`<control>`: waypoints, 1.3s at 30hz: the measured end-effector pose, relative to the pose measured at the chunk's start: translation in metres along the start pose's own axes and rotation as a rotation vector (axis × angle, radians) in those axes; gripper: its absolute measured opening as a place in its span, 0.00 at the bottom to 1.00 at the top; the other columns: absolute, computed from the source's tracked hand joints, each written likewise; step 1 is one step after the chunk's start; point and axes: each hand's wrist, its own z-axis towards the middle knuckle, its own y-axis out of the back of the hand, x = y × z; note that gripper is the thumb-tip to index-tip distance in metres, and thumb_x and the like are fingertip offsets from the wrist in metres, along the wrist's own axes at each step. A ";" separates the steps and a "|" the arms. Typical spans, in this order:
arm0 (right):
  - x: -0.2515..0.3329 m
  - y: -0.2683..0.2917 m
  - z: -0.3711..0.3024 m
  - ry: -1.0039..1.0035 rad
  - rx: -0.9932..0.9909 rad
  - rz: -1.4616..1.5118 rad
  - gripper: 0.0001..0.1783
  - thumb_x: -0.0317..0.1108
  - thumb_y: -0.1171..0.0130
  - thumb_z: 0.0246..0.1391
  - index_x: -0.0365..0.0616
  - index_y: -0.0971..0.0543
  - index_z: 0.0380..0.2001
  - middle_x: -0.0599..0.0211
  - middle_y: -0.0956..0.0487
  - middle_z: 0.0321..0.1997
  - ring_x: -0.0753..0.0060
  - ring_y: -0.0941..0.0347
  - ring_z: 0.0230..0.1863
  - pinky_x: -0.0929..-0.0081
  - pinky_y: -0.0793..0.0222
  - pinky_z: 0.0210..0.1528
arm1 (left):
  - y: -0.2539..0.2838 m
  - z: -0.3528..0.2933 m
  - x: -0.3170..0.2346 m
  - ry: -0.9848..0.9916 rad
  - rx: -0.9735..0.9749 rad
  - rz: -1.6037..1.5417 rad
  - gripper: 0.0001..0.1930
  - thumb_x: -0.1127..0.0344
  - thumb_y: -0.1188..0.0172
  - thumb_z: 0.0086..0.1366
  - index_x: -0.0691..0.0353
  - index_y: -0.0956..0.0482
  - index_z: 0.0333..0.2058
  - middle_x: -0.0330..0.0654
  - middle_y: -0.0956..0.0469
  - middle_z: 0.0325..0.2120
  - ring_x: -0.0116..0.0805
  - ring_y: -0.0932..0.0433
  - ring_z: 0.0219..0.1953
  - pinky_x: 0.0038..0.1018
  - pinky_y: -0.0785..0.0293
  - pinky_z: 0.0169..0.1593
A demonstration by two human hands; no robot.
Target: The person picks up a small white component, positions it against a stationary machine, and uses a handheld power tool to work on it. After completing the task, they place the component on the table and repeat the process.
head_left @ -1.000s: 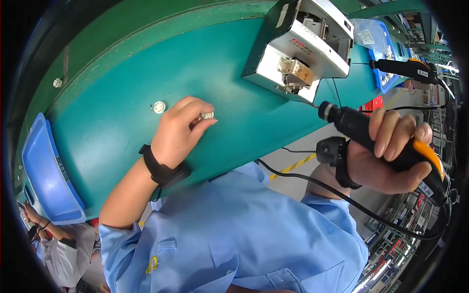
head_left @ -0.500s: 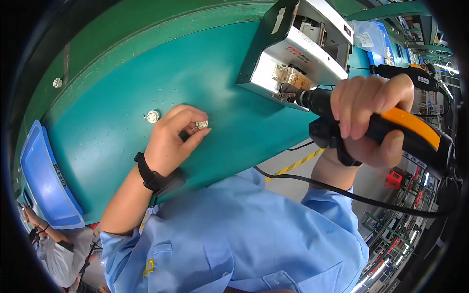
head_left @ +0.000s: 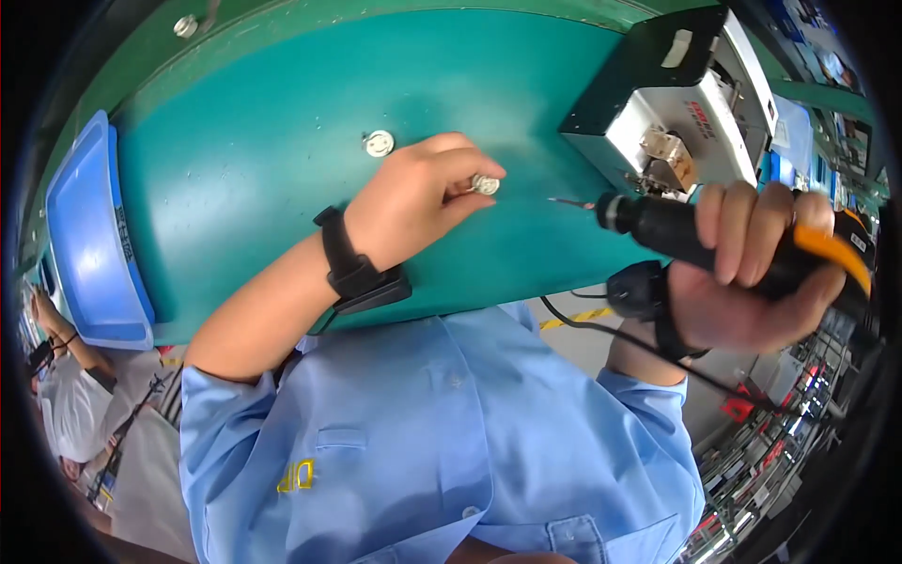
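My left hand (head_left: pixel 413 202) is closed above the green mat, pinching a small round white part (head_left: pixel 486 184) between thumb and fingertips. A similar white part (head_left: pixel 379 144) lies on the mat just beyond that hand. My right hand (head_left: pixel 756 268) wraps round a black and orange electric screwdriver (head_left: pixel 658 226). Its thin bit points left toward the pinched part, with a gap between them. Whether a screw sits on the bit's tip is too small to tell. Beyond the screwdriver stands a silver and black box-shaped machine, seemingly a screw feeder (head_left: pixel 648 122).
A blue plastic tray (head_left: pixel 89 235) sits at the mat's left end. On the green ledge at the far left lies another small whitish part (head_left: pixel 186 26). The screwdriver's black cable (head_left: pixel 615 331) loops past the mat's front edge. Another person (head_left: pixel 75 395) is at the lower left.
My right hand has drawn the screwdriver back from the machine, and its bit now shows. The left hand keeps its pinch on the white part. The whole view has shifted.
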 end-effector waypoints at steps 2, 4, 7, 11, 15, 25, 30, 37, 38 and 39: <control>-0.019 -0.012 -0.002 0.009 0.042 -0.007 0.24 0.53 0.52 0.62 0.41 0.32 0.45 0.75 0.35 0.20 0.83 0.41 0.19 0.79 0.44 0.26 | -0.001 -0.002 0.003 -0.002 -0.016 -0.021 0.12 0.77 0.34 0.53 0.63 0.21 0.38 0.43 0.24 0.30 0.35 0.23 0.26 0.28 0.26 0.31; -0.030 -0.026 -0.004 0.059 0.096 -0.078 0.24 0.54 0.52 0.62 0.42 0.32 0.46 0.74 0.34 0.20 0.81 0.40 0.18 0.79 0.44 0.25 | -0.001 -0.001 0.004 -0.002 -0.015 -0.032 0.12 0.77 0.34 0.52 0.63 0.21 0.37 0.43 0.24 0.30 0.36 0.23 0.27 0.29 0.26 0.31; -0.040 -0.033 -0.003 0.056 0.115 -0.122 0.25 0.54 0.52 0.62 0.42 0.33 0.45 0.73 0.34 0.20 0.80 0.39 0.17 0.78 0.43 0.24 | -0.001 -0.001 0.004 -0.007 -0.012 -0.039 0.12 0.77 0.34 0.52 0.63 0.21 0.37 0.44 0.24 0.30 0.37 0.23 0.27 0.30 0.25 0.31; -0.050 -0.035 -0.003 0.030 0.131 -0.156 0.24 0.55 0.52 0.62 0.42 0.33 0.44 0.72 0.33 0.19 0.78 0.38 0.17 0.77 0.41 0.23 | 0.000 -0.003 0.006 -0.017 -0.008 -0.036 0.12 0.78 0.34 0.52 0.64 0.21 0.37 0.44 0.24 0.30 0.39 0.23 0.28 0.31 0.25 0.32; -0.053 -0.041 -0.004 -0.005 0.108 -0.193 0.24 0.54 0.52 0.62 0.42 0.34 0.42 0.72 0.34 0.17 0.77 0.38 0.16 0.76 0.40 0.23 | 0.000 -0.003 0.007 -0.029 -0.011 -0.047 0.11 0.78 0.35 0.52 0.64 0.21 0.36 0.44 0.24 0.30 0.40 0.22 0.29 0.32 0.25 0.33; -0.054 -0.059 0.003 -0.120 0.074 -0.368 0.22 0.52 0.49 0.61 0.42 0.36 0.39 0.71 0.34 0.16 0.77 0.38 0.14 0.76 0.40 0.21 | 0.001 -0.004 0.009 -0.062 -0.013 -0.022 0.13 0.80 0.35 0.53 0.63 0.20 0.39 0.42 0.25 0.30 0.36 0.23 0.27 0.28 0.27 0.30; -0.061 -0.061 0.004 -0.093 0.126 -0.374 0.21 0.51 0.50 0.61 0.43 0.36 0.37 0.72 0.35 0.15 0.77 0.39 0.13 0.76 0.41 0.20 | 0.002 -0.005 0.006 -0.030 -0.021 -0.044 0.14 0.80 0.35 0.52 0.63 0.20 0.38 0.42 0.25 0.30 0.37 0.24 0.26 0.29 0.27 0.29; -0.058 -0.068 0.002 -0.121 0.043 -0.441 0.21 0.52 0.49 0.61 0.43 0.36 0.38 0.73 0.35 0.14 0.77 0.39 0.13 0.76 0.42 0.19 | 0.000 -0.001 0.004 -0.040 0.007 -0.017 0.14 0.81 0.35 0.51 0.63 0.21 0.38 0.42 0.26 0.29 0.36 0.24 0.27 0.30 0.27 0.30; -0.057 -0.067 0.002 -0.113 0.057 -0.461 0.22 0.52 0.48 0.61 0.43 0.35 0.39 0.73 0.35 0.14 0.77 0.40 0.13 0.76 0.42 0.19 | -0.002 -0.001 0.004 -0.057 0.012 -0.018 0.14 0.81 0.35 0.51 0.63 0.21 0.38 0.42 0.26 0.29 0.36 0.24 0.27 0.30 0.27 0.30; -0.054 -0.064 0.002 -0.104 0.070 -0.482 0.22 0.53 0.48 0.60 0.43 0.35 0.40 0.73 0.35 0.14 0.77 0.40 0.12 0.76 0.42 0.18 | -0.002 -0.004 0.004 -0.032 -0.005 -0.008 0.13 0.80 0.35 0.52 0.64 0.21 0.38 0.43 0.25 0.30 0.38 0.23 0.28 0.31 0.26 0.31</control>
